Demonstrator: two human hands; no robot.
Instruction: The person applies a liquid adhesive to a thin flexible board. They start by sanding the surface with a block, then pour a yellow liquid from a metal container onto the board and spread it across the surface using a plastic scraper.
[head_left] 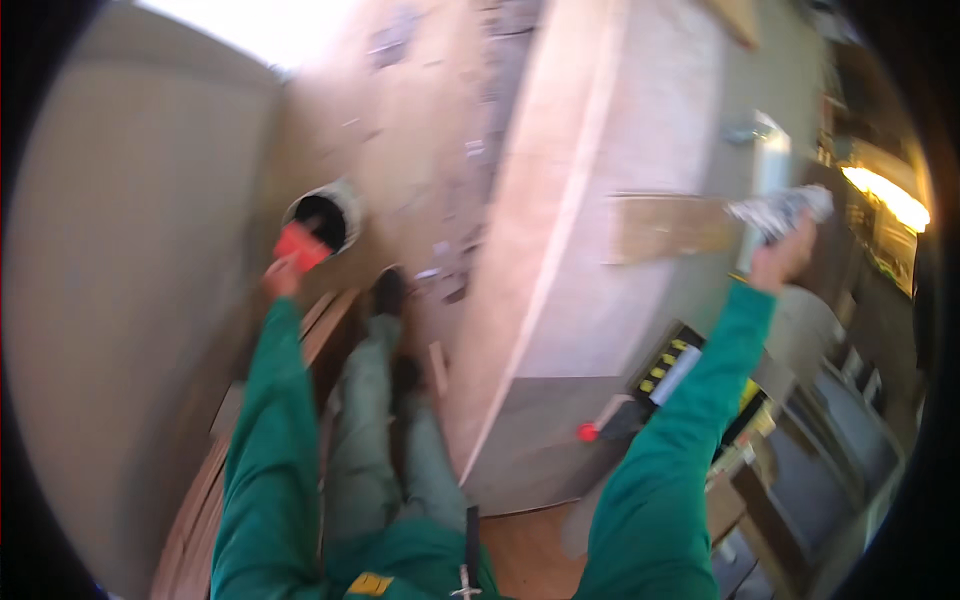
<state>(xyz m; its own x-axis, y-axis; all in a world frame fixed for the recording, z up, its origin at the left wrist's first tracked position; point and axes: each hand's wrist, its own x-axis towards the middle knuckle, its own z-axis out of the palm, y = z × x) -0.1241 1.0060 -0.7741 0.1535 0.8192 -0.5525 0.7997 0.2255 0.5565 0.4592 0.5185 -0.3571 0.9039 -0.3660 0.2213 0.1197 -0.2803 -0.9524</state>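
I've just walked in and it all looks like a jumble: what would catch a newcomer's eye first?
Probably the flat red piece in the person's left hand, at left, overlapping the dark mouth of a bucket in this view. Next, the crumpled whitish bundle in the right hand, at upper right, too blurred to identify. The bright green sleeves also stand out, rising from the lower edge.

Left arm (268,430) forward; left fingers (284,267) gripping | right arm (680,450) outstretched; right fingers (801,236) gripping

place: workshop or site | signs: stacked planks (195,510), bucket (351,212), debris-strewn floor (420,125)
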